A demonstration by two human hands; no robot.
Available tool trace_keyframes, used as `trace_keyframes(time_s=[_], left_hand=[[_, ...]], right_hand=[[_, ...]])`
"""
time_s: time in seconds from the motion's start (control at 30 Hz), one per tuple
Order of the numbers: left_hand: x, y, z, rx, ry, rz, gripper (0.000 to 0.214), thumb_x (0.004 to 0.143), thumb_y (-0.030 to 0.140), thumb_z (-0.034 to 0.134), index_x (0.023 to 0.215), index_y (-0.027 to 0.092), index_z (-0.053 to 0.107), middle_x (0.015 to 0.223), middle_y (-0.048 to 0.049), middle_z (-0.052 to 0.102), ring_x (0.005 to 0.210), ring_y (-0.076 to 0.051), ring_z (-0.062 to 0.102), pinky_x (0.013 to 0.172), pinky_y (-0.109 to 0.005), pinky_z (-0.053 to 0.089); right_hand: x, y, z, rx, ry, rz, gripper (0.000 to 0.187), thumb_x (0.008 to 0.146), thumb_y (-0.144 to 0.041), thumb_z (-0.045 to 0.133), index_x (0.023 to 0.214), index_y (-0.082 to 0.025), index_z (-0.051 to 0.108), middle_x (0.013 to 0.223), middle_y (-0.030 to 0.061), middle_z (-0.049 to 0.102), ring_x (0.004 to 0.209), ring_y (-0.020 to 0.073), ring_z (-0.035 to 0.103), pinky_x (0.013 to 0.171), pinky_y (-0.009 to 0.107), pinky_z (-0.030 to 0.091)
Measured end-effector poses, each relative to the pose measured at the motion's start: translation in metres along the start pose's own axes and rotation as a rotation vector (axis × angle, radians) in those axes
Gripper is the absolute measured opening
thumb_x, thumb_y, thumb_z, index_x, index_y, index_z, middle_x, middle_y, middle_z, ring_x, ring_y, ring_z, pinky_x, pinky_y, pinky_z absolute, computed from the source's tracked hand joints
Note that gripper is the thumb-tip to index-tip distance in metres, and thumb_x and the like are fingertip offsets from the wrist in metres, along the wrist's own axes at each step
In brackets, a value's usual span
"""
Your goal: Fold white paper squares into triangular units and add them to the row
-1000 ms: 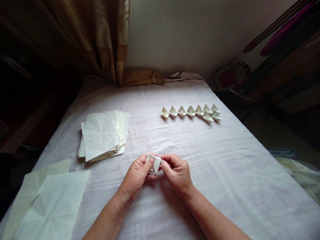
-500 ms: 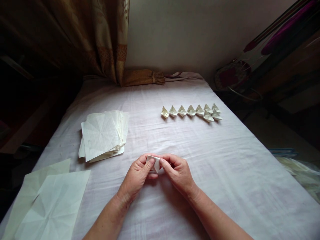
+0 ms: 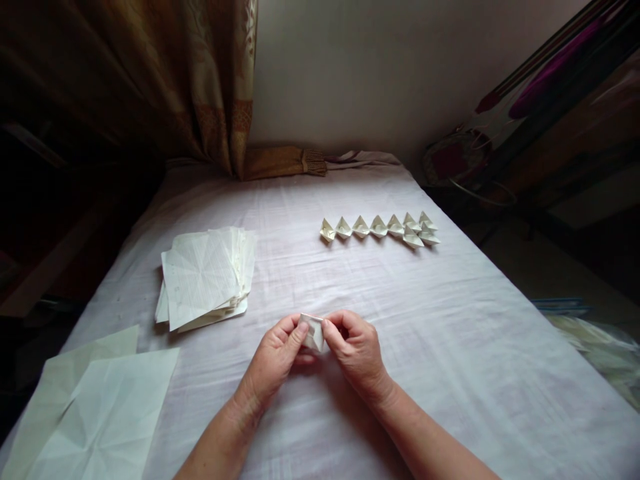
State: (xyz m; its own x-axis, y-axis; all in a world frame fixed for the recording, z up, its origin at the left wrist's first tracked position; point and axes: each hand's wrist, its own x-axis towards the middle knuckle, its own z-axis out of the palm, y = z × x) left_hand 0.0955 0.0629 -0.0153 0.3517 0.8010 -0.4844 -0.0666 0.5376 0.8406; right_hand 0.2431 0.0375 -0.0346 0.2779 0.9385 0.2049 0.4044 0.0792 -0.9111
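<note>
A small folded piece of paper point(image 3: 313, 333), whitish and angular, is pinched between my two hands above the sheet. My left hand point(image 3: 280, 347) grips its left edge, thumb on the near face, the fingers partly behind it. On the right edge, the thumb and forefinger of my right hand point(image 3: 357, 350) close on the paper. Farther back, several small folded paper boats point(image 3: 379, 227) stand in a row, two of them in front at the right end. A stack of creased paper sheets point(image 3: 200, 273) lies to the left of my hands.
Two larger creased sheets point(image 3: 110, 407) overlap at the near left. A pale bedsheet point(image 3: 290, 253) covers the flat surface. The brown patterned curtain point(image 3: 220, 87) hangs at the back left, with a tasselled brown cloth point(image 3: 280, 163) by the wall. A clear plastic bag point(image 3: 600, 347) lies beyond the right edge.
The folded paper has turned slightly, and more of its near face shows between my thumbs. Both hands still hold it. The whole view has shifted a little.
</note>
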Motion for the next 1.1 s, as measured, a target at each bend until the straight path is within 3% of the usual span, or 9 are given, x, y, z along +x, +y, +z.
trace_keyframes(time_s=[0.13,0.3,0.6,0.73,0.83,1.1], left_hand=[[0.001,0.001,0.001,0.014,0.009,-0.034,0.064,0.059,0.060,0.080,0.104,0.016,0.065,0.083,-0.0037,0.069,0.076,-0.015,0.064,0.058,-0.019,0.053],[0.002,0.000,0.003,0.027,0.074,-0.047,0.058,0.055,0.054,0.084,0.095,0.015,0.067,0.078,-0.0039,0.069,0.073,-0.016,0.066,0.054,-0.018,0.049],[0.001,0.006,0.003,-0.101,0.170,-0.001,0.050,0.053,0.044,0.086,0.089,0.014,0.067,0.078,-0.0021,0.068,0.061,-0.010,0.062,0.044,-0.015,0.043],[0.002,0.008,0.000,-0.137,0.148,0.024,0.047,0.054,0.043,0.086,0.085,0.012,0.066,0.082,-0.0018,0.065,0.054,-0.005,0.054,0.033,-0.011,0.029],[0.002,0.008,-0.002,-0.131,0.117,0.013,0.046,0.054,0.043,0.085,0.081,0.012,0.065,0.075,0.0005,0.061,0.051,-0.004,0.049,0.032,-0.011,0.026],[0.004,0.001,-0.006,0.004,0.057,0.018,0.047,0.065,0.052,0.077,0.090,0.016,0.061,0.071,0.0022,0.062,0.043,-0.003,0.045,0.031,-0.013,0.022]], right_hand=[[0.002,0.003,-0.002,0.064,0.003,0.072,0.025,0.085,-0.032,0.056,0.067,-0.018,0.064,0.057,-0.0009,0.063,0.050,0.0100,0.055,0.051,0.019,0.043],[0.004,0.001,-0.001,0.112,-0.025,0.132,0.025,0.084,-0.035,0.056,0.068,-0.018,0.065,0.058,-0.0004,0.064,0.051,0.0110,0.056,0.052,0.020,0.044],[0.002,-0.004,-0.007,0.103,-0.262,0.123,0.022,0.083,-0.038,0.059,0.071,-0.019,0.061,0.060,-0.0017,0.059,0.053,0.0104,0.051,0.052,0.020,0.041],[0.001,-0.007,-0.007,0.067,-0.355,0.101,0.021,0.084,-0.035,0.056,0.077,-0.019,0.068,0.065,0.0000,0.066,0.058,0.0120,0.057,0.058,0.021,0.044],[0.001,-0.008,-0.005,0.071,-0.377,0.074,0.023,0.087,-0.033,0.053,0.081,-0.019,0.071,0.071,0.0012,0.070,0.063,0.0134,0.061,0.063,0.022,0.046],[0.000,-0.004,-0.003,-0.050,-0.327,0.052,0.027,0.086,-0.031,0.052,0.063,-0.019,0.062,0.056,-0.0014,0.061,0.051,0.0101,0.054,0.052,0.020,0.039]])
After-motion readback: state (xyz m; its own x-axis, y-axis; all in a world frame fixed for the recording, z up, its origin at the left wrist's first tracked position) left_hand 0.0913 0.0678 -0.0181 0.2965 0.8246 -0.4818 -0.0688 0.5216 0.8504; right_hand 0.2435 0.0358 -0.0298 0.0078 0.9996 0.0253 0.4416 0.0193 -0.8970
